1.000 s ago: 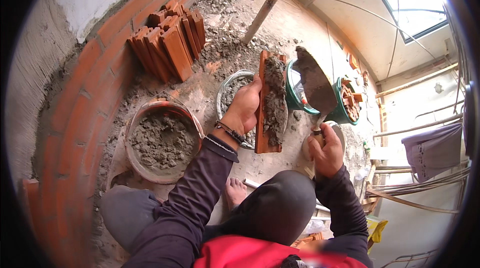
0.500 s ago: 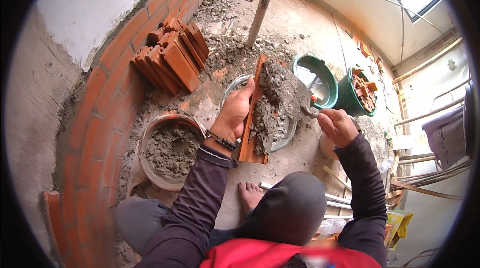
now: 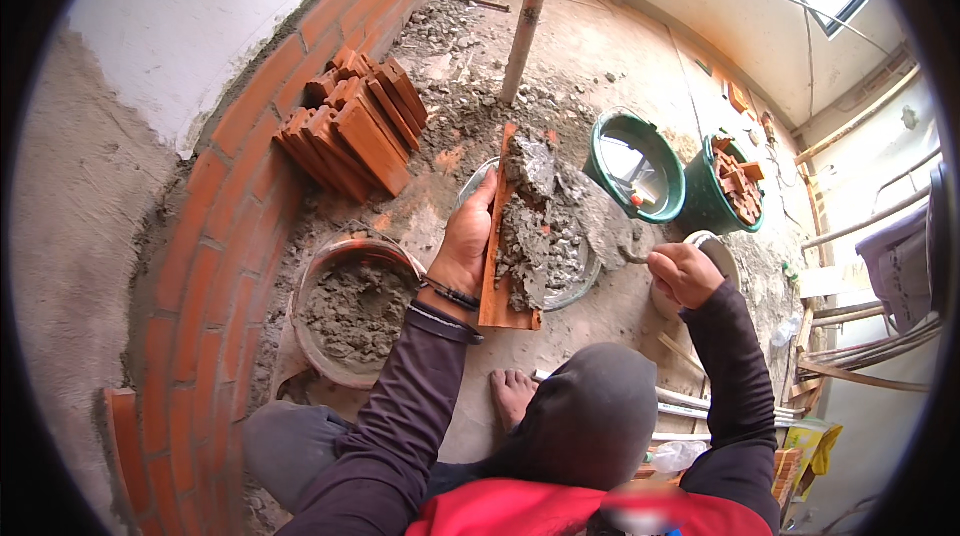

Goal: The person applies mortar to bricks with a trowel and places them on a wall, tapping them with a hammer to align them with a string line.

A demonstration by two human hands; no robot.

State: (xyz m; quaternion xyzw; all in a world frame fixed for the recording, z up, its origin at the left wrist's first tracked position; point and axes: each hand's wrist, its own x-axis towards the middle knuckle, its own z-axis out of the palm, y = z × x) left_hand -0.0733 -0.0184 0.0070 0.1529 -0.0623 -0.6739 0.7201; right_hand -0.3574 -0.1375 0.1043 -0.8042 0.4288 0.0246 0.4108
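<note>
My left hand (image 3: 467, 242) grips a long orange clay brick tile (image 3: 497, 281) by its left side. Wet grey mortar (image 3: 535, 236) lies thick along the tile's other side. In my right hand (image 3: 686, 274) is a trowel (image 3: 610, 233), held by its handle. The blade is smeared with mortar and reaches the mortar's right edge; its outline is partly hidden by the mix. Below the tile, a round clear-rimmed basin (image 3: 578, 288) is mostly covered from sight. To the left stands a bucket (image 3: 303, 334) of grey mortar.
Stacked orange tiles (image 3: 350, 136) lean by the low brick wall (image 3: 190, 336) at left. A green bucket with liquid (image 3: 598, 158) and a green bucket of brick pieces (image 3: 705, 191) stand at right. A pole (image 3: 530, 21) rises beyond the tile; rubble covers the floor there.
The trowel has drawn a little down and right, away from the tile, and its blade is tilted differently. My left hand still holds the tile. The whole view has shifted slightly.
</note>
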